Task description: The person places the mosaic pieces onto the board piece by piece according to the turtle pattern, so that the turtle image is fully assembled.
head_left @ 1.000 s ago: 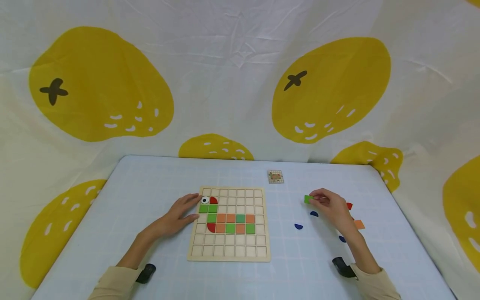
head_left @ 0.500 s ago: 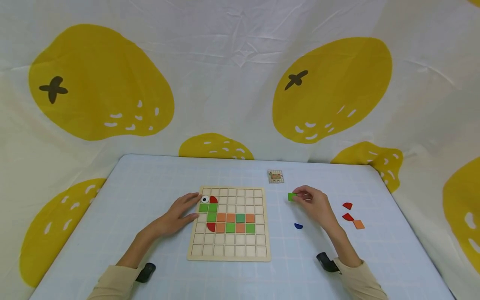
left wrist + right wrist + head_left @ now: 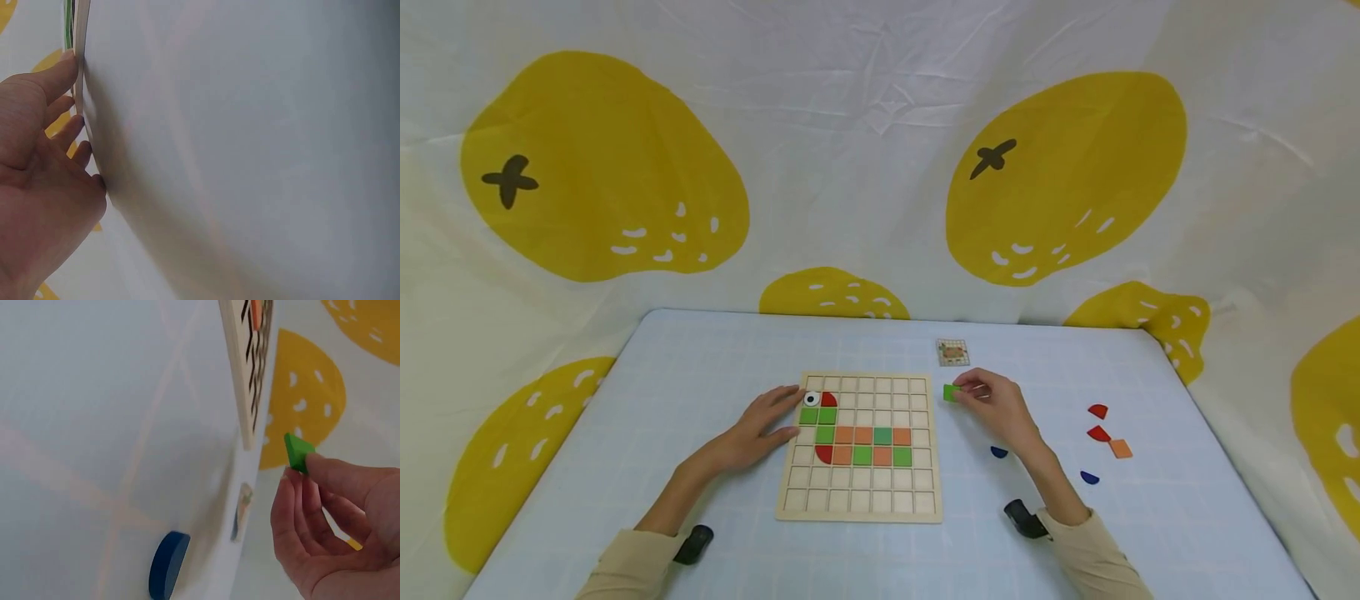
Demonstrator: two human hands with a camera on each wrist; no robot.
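My right hand (image 3: 1000, 410) pinches a green square tile (image 3: 299, 452) between thumb and fingertips, just off the right edge of the wooden grid board (image 3: 860, 505). My left hand (image 3: 757, 431) rests at the board's left edge, thumb and fingertips touching its side, as the left wrist view also shows. On the board, green, orange and teal square tiles and two red quarter-round pieces form a shape, with a round white eye piece (image 3: 812, 399) at its upper left.
Right of the board lie two red quarter-round pieces (image 3: 1098, 412), an orange square tile (image 3: 1121, 448) and blue half-round pieces (image 3: 1089, 477). One more blue half-round piece (image 3: 167, 565) is partly behind my right forearm. A small pattern card (image 3: 952, 352) lies at the back.
My right hand has carried the green tile leftward from near the loose pieces to beside the board. My left hand has stayed in place.
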